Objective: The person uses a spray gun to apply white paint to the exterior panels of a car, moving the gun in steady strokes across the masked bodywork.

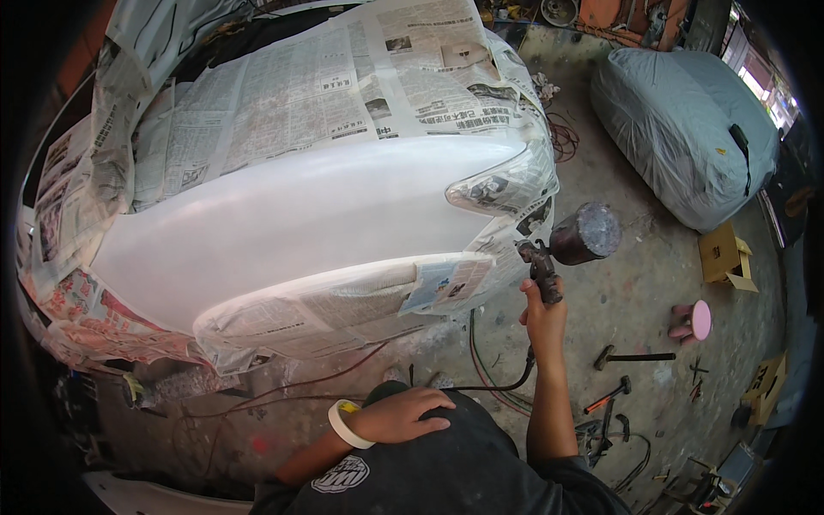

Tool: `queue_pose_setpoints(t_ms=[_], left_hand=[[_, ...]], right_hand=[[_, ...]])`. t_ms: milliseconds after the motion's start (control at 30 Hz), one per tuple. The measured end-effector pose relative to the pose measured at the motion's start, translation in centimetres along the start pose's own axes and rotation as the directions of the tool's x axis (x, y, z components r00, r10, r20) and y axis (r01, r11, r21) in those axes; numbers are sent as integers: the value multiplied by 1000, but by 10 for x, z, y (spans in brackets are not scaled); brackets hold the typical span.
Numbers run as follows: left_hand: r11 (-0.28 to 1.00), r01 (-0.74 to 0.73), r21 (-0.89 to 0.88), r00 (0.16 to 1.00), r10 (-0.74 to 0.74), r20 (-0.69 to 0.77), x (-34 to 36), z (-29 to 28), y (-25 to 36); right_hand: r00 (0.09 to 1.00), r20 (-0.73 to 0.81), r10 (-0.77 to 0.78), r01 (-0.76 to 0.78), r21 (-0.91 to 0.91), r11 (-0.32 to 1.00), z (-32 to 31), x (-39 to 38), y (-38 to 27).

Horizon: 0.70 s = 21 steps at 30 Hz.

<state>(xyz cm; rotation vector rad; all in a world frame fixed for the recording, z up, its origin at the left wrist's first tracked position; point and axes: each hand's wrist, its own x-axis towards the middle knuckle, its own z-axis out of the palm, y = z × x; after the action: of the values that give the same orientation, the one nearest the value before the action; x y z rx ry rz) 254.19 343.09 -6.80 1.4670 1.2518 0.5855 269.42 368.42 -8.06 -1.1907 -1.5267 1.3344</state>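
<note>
My right hand [545,316] is closed around the handle of a dark, paint-stained spray gun [542,270]. A round, speckled cup [587,233] sits on the gun's right side, and a hose [515,379] runs down from the grip. The gun is just right of a white car fender [300,206], apart from it. Masking newspaper [292,94] surrounds the fender and fills the wheel arch. My left hand [402,416] lies flat across the front of my dark shirt, fingers extended and holding nothing. Around that wrist is a cream ring [341,425] like a tape roll.
Red and green hoses [482,354] trail over the stained floor. On the right lie hammers [635,357] and other tools, near a pink stool [691,321] and an opened cardboard box [726,256]. A grey-covered vehicle [678,129] stands at the far right.
</note>
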Motion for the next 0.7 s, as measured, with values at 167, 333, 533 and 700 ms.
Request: queue_pose_setpoints(t_ms=[167, 333, 533, 700], left_hand=[[1000, -15, 8, 1000, 15, -13, -2, 1, -3], [997, -68, 48, 997, 70, -45, 6, 1, -11], [996, -57, 75, 996, 62, -66, 5, -7, -8], [994, -76, 72, 996, 79, -44, 17, -13, 9]], right_hand=[[992, 106, -65, 92, -276, 957, 5, -11, 27], [942, 298, 157, -168, 10, 986, -2, -36, -5], [948, 282, 144, -205, 199, 958, 6, -48, 16], [985, 131, 112, -148, 308, 940, 6, -64, 24]])
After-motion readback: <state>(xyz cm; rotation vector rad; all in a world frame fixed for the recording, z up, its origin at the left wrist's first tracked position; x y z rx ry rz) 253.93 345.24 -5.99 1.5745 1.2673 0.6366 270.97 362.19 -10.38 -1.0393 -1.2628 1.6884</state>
